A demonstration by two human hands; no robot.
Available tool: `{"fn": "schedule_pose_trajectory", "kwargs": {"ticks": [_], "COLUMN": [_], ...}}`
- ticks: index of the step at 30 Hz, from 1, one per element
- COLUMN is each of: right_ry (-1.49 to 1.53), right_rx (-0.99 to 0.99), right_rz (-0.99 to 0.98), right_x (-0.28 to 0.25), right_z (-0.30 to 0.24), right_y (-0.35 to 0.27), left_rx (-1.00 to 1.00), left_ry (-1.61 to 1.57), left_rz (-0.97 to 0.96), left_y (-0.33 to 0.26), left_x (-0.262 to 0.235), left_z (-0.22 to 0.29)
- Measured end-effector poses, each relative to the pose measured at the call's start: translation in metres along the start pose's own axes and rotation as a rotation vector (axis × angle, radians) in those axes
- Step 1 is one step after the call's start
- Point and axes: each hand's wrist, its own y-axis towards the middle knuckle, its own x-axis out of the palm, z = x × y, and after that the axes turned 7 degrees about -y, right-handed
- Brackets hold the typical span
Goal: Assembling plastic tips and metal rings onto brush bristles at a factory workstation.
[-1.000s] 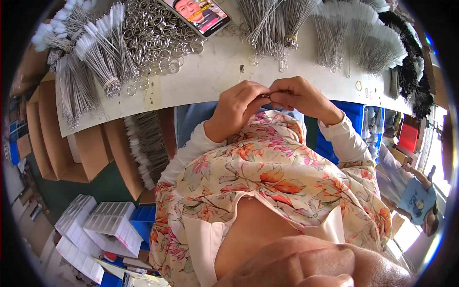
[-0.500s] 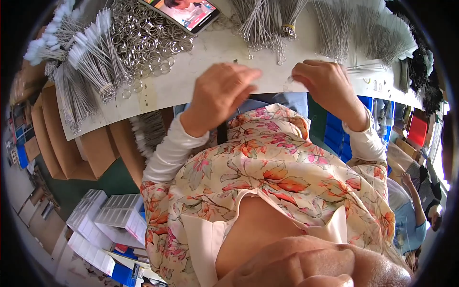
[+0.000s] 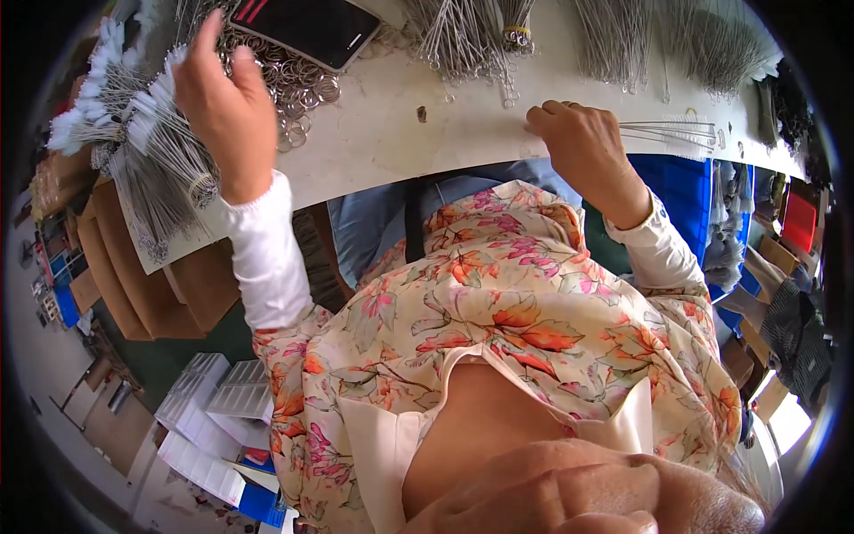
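Head view. Hands now far apart; a second ago they met at the table's near edge, close to the body. The left hand (image 3: 222,107) has since travelled to the table's far left, over the heap of metal rings (image 3: 294,76), fingers spread and loosened, thumb up; whether a fingertip pinches a ring cannot be told. The right hand (image 3: 583,147) has moved out to the right along the near edge and rests there, fingers curled down on the ring end of a small wire brush (image 3: 672,132), which lies flat on the table and points toward the right edge, its white bristle tip away from the hand. The camera has also tipped, so more of the left end shows than before.

Surface: a pale, scuffed table (image 3: 382,133). A dark phone (image 3: 307,27) lies at the far edge beside the rings. Bundles of white-tipped wire brushes (image 3: 133,151) crowd the left end, some hanging past the corner. More wire bundles (image 3: 471,36) fan along the far edge, and loose ones (image 3: 676,44) toward the far right corner.

Room: cardboard boxes (image 3: 133,276) under the left end, white plastic trays (image 3: 213,400) on the floor, blue crates (image 3: 685,191) at right. A floral blouse fills the lower frame.
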Motion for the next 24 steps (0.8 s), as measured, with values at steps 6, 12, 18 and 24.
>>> {"fn": "schedule_pose_trajectory", "kwargs": {"ticks": [6,12,18,24], "right_ry": [0.074,0.151,0.503,0.659], "right_rx": [0.049,0.053,0.028,-0.015], "right_rz": [-0.024,0.038,0.114,0.216], "right_x": [0.001,0.003,-0.004,-0.031], "right_z": [-0.001,-0.008,-0.011,-0.03], "right_y": [0.003,0.004,0.012,0.04], "left_rx": [-0.142,-0.113,-0.17,-0.236], "left_ry": [-0.313,-0.08,-0.125,-0.37], "left_rz": [-0.387,-0.478,-0.451,-0.207], "left_y": [-0.037,-0.04,-0.057,-0.053], "left_x": [0.039,0.062,0.055,0.039], "left_z": [0.056,0.057,0.057,0.058]}}
